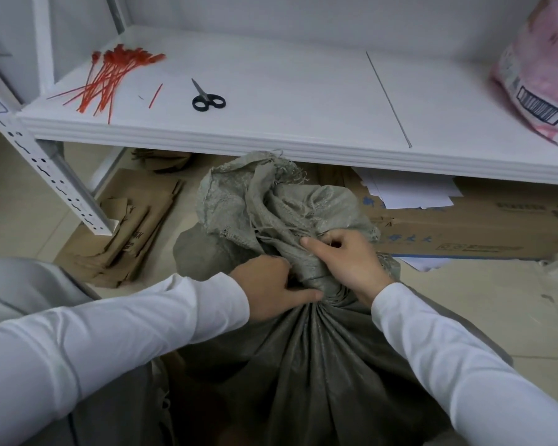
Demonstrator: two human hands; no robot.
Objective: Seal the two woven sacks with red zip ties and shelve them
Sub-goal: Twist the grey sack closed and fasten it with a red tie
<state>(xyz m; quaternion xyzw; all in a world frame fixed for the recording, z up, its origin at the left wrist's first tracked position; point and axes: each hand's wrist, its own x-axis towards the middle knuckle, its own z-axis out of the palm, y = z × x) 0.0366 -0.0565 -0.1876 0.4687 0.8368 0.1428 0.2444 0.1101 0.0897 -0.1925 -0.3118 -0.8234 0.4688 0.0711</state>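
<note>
A grey-green woven sack (306, 365) stands on the floor in front of me, its mouth bunched into a neck with frayed loose fabric (264, 201) flopping up above it. My left hand (268, 286) grips the neck from the left, thumb across the gathers. My right hand (342, 259) grips the bunched fabric just above, from the right. A pile of red zip ties (110, 75) lies at the left end of the white shelf (271, 136), with one cut red piece (157, 95) beside it. A second grey sack (23, 284) shows at the left edge.
Black scissors (207, 98) lie on the shelf right of the ties. A pink plastic bag (541, 69) with a barcode sits at the shelf's right end. Flattened cardboard (132, 230) and a long carton (484, 226) with white papers lie on the floor under the shelf. A white perforated post (52, 178) stands left.
</note>
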